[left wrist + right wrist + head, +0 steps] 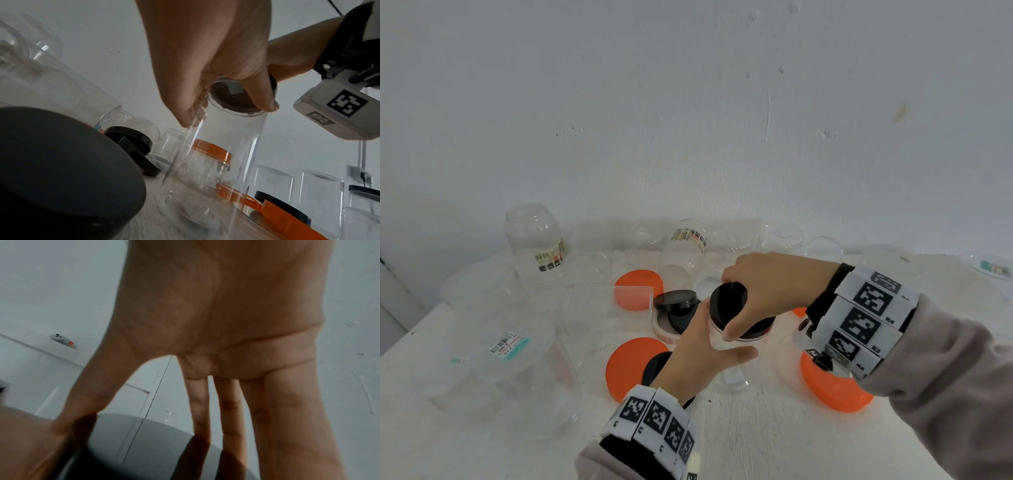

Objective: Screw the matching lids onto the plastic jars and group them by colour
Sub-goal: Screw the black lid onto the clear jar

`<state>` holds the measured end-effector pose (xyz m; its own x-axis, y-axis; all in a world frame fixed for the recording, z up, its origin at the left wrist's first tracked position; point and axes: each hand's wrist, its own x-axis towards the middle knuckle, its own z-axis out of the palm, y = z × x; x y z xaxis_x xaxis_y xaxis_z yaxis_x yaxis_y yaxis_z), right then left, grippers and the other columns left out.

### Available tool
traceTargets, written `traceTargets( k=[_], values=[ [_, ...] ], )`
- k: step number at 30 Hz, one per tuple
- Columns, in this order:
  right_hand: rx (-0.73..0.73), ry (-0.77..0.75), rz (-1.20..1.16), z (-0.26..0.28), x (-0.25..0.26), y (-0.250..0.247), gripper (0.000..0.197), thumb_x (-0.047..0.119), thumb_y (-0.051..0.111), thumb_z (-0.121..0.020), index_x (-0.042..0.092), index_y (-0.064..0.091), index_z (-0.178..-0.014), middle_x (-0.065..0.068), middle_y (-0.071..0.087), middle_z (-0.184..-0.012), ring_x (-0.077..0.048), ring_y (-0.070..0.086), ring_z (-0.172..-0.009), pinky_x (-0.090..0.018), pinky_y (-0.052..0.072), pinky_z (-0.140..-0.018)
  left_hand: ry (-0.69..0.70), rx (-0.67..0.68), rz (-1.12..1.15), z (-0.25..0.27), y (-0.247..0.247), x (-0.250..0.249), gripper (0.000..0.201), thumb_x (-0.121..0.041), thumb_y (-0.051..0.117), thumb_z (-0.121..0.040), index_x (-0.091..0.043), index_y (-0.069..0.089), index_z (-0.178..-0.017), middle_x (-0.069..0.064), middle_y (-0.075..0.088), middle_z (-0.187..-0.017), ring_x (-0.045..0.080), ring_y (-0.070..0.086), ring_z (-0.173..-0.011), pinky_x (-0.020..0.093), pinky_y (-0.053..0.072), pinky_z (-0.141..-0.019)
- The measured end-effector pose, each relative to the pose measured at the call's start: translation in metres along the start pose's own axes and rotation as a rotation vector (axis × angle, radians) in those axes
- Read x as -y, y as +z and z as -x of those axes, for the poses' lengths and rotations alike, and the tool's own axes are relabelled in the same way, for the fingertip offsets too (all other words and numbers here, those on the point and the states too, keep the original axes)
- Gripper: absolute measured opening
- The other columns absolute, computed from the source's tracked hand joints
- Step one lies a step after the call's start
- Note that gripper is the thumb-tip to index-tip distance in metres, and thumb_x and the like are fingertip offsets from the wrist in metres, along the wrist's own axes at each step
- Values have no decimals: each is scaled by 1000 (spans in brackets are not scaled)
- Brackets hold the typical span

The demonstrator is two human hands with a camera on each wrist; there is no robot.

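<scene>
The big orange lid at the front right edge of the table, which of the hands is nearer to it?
Right. The right hand grips the black lid just above and left of the orange lid; the left hand, holding the jar, sits farther left.

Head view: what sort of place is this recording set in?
Probably a plain indoor room set up for recording, not a kitchen: a bare white table against a scuffed white wall, covered only with empty clear jars and loose orange lids.

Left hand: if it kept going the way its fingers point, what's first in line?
Nothing to travel through: the left hand already grips the clear jar under the black lid. Past the jar, probably the right hand on that lid; depth is unclear.
</scene>
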<state>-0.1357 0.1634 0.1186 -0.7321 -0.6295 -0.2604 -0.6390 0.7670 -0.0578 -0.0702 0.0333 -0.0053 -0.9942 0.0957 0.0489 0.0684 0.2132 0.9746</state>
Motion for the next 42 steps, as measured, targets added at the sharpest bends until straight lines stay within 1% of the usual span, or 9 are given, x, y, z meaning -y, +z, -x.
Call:
traceTargets(
  k=[5,11,16,19,23,27,32,38,42],
  values=[
    [65,-78,-51,3,-3,-2,78,51,76,-68,44,39,-137,12,42,-110,-11,43,-107,-28,45,-86,8,-22,-23,0,1,1,82,-29,84,-71,-38,34,-136,-22,52,-128,-11,46,-118,10,37,-92],
    [-107,-99,-71,4,-2,9,59,57,73,-67,30,60,-118,12,54,-92,-12,54,-94,-26,48,-73,12,-39,-4,0,2,5,81,-29,84,-69,-37,38,-135,-21,56,-125,-9,50,-116,20,39,-99],
    [-220,-75,-19,4,2,19,47,64,65,-68,30,63,-101,10,47,-75,-9,50,-73,-21,30,-52,32,-31,10,1,2,5,80,-29,84,-69,-35,39,-135,-19,57,-125,-6,51,-117,23,40,-100],
    [-180,-77,-20,4,1,19,52,65,63,-70,30,59,-108,11,44,-81,-14,51,-81,-22,33,-56,37,-31,9,1,2,5,79,-29,84,-70,-36,39,-135,-21,57,-125,-7,51,-117,21,40,-99],
    [-52,-54,-47,6,-5,13,69,63,68,-69,34,49,-129,7,46,-101,-15,51,-96,-27,47,-75,33,-42,-2,0,3,6,82,-33,84,-69,-38,37,-135,-22,56,-126,-9,50,-117,20,39,-100],
    [-127,-71,-39,8,-6,16,63,65,67,-70,32,55,-121,7,49,-94,-15,51,-91,-24,43,-67,44,-73,-5,1,5,7,80,-31,84,-68,-39,39,-133,-23,57,-123,-10,51,-114,17,40,-96],
    [-314,55,-3,8,0,31,59,80,53,-68,24,59,-85,6,52,-77,-10,50,-68,-23,37,-54,84,-155,-14,1,14,6,72,-26,84,-70,-38,43,-128,-20,58,-120,-8,52,-112,13,43,-90],
    [-185,140,-58,9,0,26,78,84,53,-65,28,54,-121,5,52,-105,-15,55,-93,-31,51,-79,95,-152,-26,0,16,4,76,-29,83,-71,-35,40,-134,-21,53,-125,-10,49,-115,11,41,-91],
    [31,16,-114,7,-5,13,82,58,69,-72,42,31,-143,11,40,-120,-13,40,-114,-33,43,-94,84,-151,-34,0,15,7,81,-33,83,-70,-35,37,-136,-21,52,-127,-8,48,-117,16,40,-95]
  ],
)
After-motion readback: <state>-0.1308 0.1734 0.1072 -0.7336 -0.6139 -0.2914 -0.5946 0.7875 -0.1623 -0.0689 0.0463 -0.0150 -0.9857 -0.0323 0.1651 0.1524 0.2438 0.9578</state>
